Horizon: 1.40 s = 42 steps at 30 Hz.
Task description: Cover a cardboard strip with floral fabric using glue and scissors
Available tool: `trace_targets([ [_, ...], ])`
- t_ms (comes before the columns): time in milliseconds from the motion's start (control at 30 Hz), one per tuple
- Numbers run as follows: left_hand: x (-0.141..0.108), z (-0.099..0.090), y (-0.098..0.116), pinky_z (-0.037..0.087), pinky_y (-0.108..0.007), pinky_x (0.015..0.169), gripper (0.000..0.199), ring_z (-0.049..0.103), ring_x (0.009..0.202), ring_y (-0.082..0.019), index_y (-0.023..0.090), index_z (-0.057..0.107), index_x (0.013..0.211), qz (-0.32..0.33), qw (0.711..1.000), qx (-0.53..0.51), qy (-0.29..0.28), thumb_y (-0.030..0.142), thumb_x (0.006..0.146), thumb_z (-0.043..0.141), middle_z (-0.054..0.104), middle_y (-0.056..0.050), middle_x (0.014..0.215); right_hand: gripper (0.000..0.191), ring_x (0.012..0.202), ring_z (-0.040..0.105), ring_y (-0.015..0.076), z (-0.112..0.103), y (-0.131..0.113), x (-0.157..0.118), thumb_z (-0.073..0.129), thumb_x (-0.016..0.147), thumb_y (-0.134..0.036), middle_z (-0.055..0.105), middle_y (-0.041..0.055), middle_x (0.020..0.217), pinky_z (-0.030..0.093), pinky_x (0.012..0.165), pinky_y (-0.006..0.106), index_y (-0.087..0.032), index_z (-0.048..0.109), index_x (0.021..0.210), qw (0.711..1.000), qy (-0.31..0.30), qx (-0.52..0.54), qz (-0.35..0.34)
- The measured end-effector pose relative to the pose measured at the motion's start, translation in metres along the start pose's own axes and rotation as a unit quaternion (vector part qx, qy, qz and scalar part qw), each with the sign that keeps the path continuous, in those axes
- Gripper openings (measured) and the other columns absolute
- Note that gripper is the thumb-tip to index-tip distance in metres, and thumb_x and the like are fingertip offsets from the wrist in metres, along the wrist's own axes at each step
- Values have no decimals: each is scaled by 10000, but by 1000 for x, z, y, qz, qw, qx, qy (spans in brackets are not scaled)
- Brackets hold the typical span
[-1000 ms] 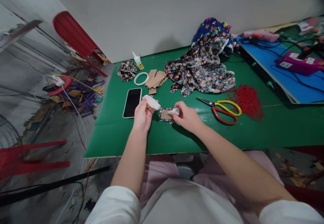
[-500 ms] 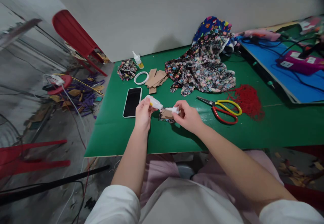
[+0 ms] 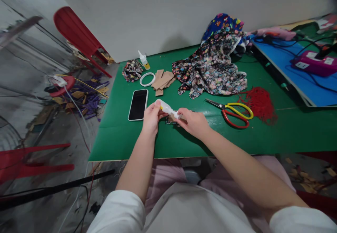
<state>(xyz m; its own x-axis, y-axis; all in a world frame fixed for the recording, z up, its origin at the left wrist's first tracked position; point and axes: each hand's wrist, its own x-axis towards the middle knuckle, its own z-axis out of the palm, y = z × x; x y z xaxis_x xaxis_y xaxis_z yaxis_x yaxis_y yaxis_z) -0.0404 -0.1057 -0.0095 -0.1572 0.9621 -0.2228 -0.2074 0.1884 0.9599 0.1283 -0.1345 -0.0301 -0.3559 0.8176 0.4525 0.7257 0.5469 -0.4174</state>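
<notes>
My left hand (image 3: 152,116) is closed round a small white glue bottle (image 3: 165,107) with a yellow label, tilted with its tip toward the right. My right hand (image 3: 193,121) pinches a white cap (image 3: 178,115) at the bottle's tip. Below the two hands, a piece of brown cardboard on floral fabric (image 3: 171,120) lies on the green table (image 3: 118,134), partly hidden by my fingers. A phone (image 3: 138,105) with a dark screen is just left of my left hand.
Behind my hands lie cardboard strips (image 3: 163,80), a white ring (image 3: 147,79), a second bottle (image 3: 144,60), a fabric bundle (image 3: 132,71) and floral cloth (image 3: 213,70). Scissors (image 3: 231,111), red threads (image 3: 259,103) and a purple power strip (image 3: 313,63) are to the right.
The cap in my right hand and the bottle in my left hand have come together; before, a small gap separated them. My left hand has shifted slightly right.
</notes>
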Motion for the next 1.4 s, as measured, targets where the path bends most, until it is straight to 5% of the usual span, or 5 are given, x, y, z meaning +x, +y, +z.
trace_targets([
  [533,0,0,1,512,-223,538,370,606,572,-112,136,601,787,22,998,43,34,481,665,651,630,-28,658,278,664,600,133,-9,2,5,533,802,-386,651,-8,853,400,595,222,-242,465,1029,970,-70,200,120],
  [1067,4,-5,-6,513,-256,541,374,603,538,-127,146,600,858,67,989,108,74,468,673,651,634,-24,661,278,638,579,152,-5,3,8,518,805,-377,640,4,797,376,563,235,-233,462,1035,975,-110,139,133],
  [1400,3,-4,-1,505,-222,520,370,603,557,-114,132,588,802,3,996,68,52,472,671,655,632,-33,671,291,637,587,147,-6,4,7,499,814,-403,639,3,822,388,577,235,-240,452,1051,971,-111,160,139],
])
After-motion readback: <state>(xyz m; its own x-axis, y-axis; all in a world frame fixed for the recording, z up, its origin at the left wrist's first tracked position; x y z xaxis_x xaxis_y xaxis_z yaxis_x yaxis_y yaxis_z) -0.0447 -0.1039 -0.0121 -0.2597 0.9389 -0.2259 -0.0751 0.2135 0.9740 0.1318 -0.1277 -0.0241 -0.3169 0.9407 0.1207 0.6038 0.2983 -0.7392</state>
